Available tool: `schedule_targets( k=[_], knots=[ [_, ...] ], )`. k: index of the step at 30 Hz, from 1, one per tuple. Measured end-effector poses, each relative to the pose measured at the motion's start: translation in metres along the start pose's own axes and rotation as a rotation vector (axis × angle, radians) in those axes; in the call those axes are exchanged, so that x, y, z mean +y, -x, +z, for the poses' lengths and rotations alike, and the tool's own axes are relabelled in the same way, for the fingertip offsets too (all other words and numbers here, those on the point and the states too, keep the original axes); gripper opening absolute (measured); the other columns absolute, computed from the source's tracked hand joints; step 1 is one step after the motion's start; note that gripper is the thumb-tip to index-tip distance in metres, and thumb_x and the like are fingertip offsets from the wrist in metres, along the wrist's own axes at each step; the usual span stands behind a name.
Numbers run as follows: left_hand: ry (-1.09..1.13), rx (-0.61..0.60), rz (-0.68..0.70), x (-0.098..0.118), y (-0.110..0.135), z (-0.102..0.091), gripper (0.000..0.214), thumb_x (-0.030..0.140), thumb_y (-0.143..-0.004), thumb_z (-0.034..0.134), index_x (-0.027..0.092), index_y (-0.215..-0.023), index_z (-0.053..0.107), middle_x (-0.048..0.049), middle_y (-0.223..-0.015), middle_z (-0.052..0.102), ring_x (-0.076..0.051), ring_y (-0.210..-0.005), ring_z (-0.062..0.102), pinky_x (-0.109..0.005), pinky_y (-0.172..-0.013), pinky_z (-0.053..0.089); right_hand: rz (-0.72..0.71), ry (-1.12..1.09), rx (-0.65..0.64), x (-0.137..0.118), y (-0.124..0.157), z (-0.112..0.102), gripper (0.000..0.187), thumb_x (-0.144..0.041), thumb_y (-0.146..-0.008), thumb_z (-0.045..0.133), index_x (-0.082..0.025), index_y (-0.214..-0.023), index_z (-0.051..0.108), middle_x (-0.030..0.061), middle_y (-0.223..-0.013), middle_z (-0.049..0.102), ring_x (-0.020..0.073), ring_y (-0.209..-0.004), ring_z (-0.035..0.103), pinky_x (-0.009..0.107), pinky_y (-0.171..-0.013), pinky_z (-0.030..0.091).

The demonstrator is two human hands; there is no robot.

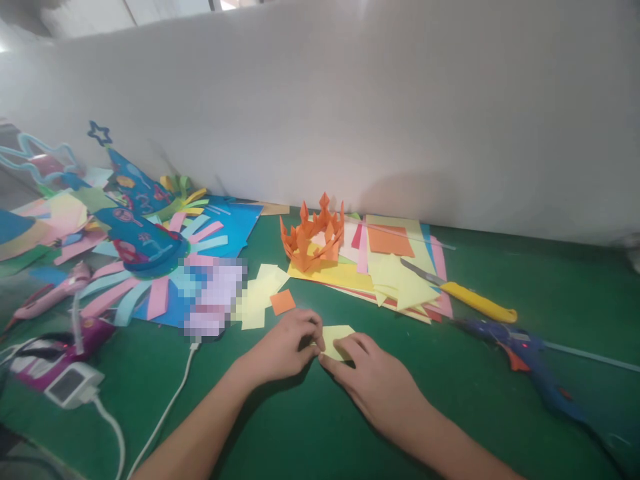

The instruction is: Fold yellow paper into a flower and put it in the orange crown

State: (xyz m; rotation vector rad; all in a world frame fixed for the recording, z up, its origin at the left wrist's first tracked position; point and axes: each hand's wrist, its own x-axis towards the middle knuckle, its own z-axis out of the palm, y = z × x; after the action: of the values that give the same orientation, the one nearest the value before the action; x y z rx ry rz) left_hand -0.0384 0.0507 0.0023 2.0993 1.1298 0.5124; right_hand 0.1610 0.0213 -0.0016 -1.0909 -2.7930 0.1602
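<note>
A small pale yellow piece of paper [340, 340] lies on the green tabletop between my hands. My left hand [290, 341] pinches its near left corner between thumb and fingers. With thumb and fingers on the same paper, my right hand [367, 367] presses and grips its right and near part. The fingers hide much of the near edge, so any fold there cannot be made out. Just beyond my left hand are a small orange paper square [283, 302] and several pale yellow paper pieces [260, 293]. An orange folded-paper crown [310, 243] stands farther back.
A yellow utility knife [480, 301] rests with its blade over stacked coloured paper [405, 283]. To the right lies a blue glue gun [525, 353]. Blue cone hats [145, 233], a pink glue gun [55, 298], a power strip [65, 367] and a white cable [173, 400] occupy the left.
</note>
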Motion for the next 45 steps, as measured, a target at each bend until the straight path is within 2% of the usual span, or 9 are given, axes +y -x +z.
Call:
schedule_targets(
  k=[7,11,14,19,21,24,35,40,45],
  knots=[
    [0.011,-0.002,0.012,-0.005,-0.001,0.000,0.025,0.002,-0.077,0.044,0.019,-0.076,0.062,-0.0041,-0.094,0.057,-0.016,-0.092,0.054,-0.030,-0.085,0.044,0.011,-0.075,0.006,0.005,0.001,0.001,0.018,-0.015,-0.085,0.051,-0.023,-0.101,0.056,0.0056,-0.096,0.058,0.0202,-0.091,0.049,0.027,-0.067,0.043],
    [0.006,-0.024,0.048,-0.007,0.001,-0.002,0.035,-0.005,-0.073,0.039,0.020,-0.080,0.063,-0.0036,-0.096,0.057,-0.015,-0.094,0.053,-0.028,-0.085,0.043,0.098,-0.263,0.069,0.020,0.000,0.001,0.018,-0.021,-0.088,0.050,-0.019,-0.106,0.053,0.0057,-0.097,0.060,0.0192,-0.089,0.051,0.029,-0.072,0.044],
    [-0.052,0.017,0.048,-0.003,0.002,0.001,0.036,-0.007,-0.070,0.037,0.018,-0.077,0.061,-0.0043,-0.093,0.058,-0.016,-0.091,0.053,-0.030,-0.084,0.043,0.026,-0.344,0.041,0.028,-0.001,0.002,0.012,-0.022,-0.091,0.048,-0.020,-0.097,0.058,0.0035,-0.094,0.060,0.0168,-0.088,0.051,0.028,-0.075,0.042],
    [-0.184,-0.008,0.118,0.014,0.004,0.014,0.017,0.006,-0.080,0.045,0.016,-0.083,0.057,-0.0062,-0.087,0.058,-0.019,-0.086,0.051,-0.032,-0.077,0.043,-0.066,-0.242,0.076,0.031,-0.002,0.006,0.022,-0.024,-0.094,0.042,-0.017,-0.091,0.063,0.0044,-0.084,0.060,0.0163,-0.080,0.049,0.030,-0.071,0.038],
    [-0.217,-0.034,0.108,0.017,0.005,0.018,0.006,0.020,-0.083,0.052,0.016,-0.084,0.056,-0.0069,-0.090,0.058,-0.021,-0.087,0.051,-0.033,-0.077,0.043,-0.063,-0.220,0.048,0.032,-0.002,0.005,0.025,-0.025,-0.094,0.040,-0.017,-0.088,0.063,0.0039,-0.081,0.059,0.0157,-0.077,0.049,0.029,-0.067,0.038],
    [-0.264,-0.058,0.084,0.016,0.003,0.021,0.015,0.031,-0.083,0.057,0.017,-0.080,0.056,-0.0055,-0.087,0.058,-0.020,-0.084,0.053,-0.032,-0.074,0.044,-0.052,-0.281,0.009,0.037,-0.001,0.002,0.025,-0.027,-0.094,0.041,-0.019,-0.090,0.063,0.0029,-0.084,0.059,0.0145,-0.079,0.050,0.027,-0.068,0.038],
    [-0.596,-0.022,0.165,0.017,0.002,0.034,0.025,0.013,-0.090,0.040,0.015,-0.072,0.057,-0.0032,-0.070,0.055,-0.017,-0.067,0.054,-0.029,-0.061,0.046,-0.079,-0.342,0.028,0.045,-0.002,0.001,0.018,-0.026,-0.091,0.048,-0.017,-0.085,0.063,0.0049,-0.085,0.059,0.0164,-0.079,0.050,0.029,-0.071,0.040],
    [-0.423,0.099,0.082,0.016,0.001,0.038,0.021,0.011,-0.087,0.043,0.015,-0.073,0.058,-0.0035,-0.073,0.057,-0.016,-0.069,0.055,-0.028,-0.065,0.047,-0.034,-0.410,0.083,0.046,-0.001,0.004,0.018,-0.022,-0.090,0.047,-0.017,-0.086,0.064,0.0059,-0.084,0.059,0.0170,-0.081,0.051,0.029,-0.072,0.041],
    [-0.207,0.072,-0.022,0.015,-0.002,0.027,0.016,0.014,-0.086,0.048,0.015,-0.076,0.059,-0.0028,-0.076,0.058,-0.015,-0.074,0.056,-0.027,-0.071,0.046,0.119,-0.420,0.044,0.043,-0.005,0.001,0.019,-0.021,-0.090,0.047,-0.017,-0.078,0.062,0.0042,-0.076,0.059,0.0169,-0.075,0.053,0.028,-0.067,0.041]
  ],
)
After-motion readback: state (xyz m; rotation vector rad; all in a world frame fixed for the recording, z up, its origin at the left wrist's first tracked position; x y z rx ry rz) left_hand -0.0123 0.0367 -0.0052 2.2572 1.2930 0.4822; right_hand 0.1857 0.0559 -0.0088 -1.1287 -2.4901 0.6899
